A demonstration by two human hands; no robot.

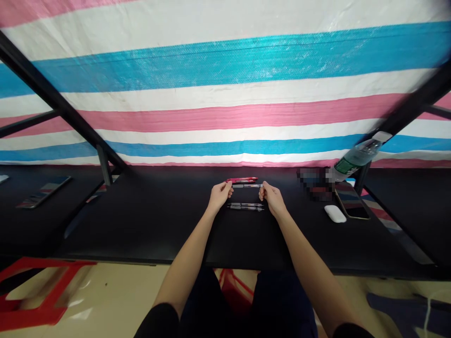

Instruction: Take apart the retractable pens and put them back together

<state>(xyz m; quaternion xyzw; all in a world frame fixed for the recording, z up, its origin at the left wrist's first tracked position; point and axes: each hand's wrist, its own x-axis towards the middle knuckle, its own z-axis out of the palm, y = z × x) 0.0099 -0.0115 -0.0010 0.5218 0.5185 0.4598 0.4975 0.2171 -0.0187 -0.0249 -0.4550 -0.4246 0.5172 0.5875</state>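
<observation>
A pen (246, 186) with a grey grip lies crosswise between my two hands. My left hand (220, 193) pinches its left end, and my right hand (272, 194) pinches the right end. Just beyond it, red pens (243, 180) lie side by side on the black table (151, 220). Closer to me, below the held pen, dark pens with grey grips (245, 206) rest parallel to it. Whether the held pen touches the tabletop I cannot tell.
To the right stand a tilted water bottle (359, 155), a phone (352, 201) and a white earbud case (335, 213). Dark metal posts (66, 108) slant up at both sides before a striped tarp (225, 65). A red stool (45, 300) is on the floor at left.
</observation>
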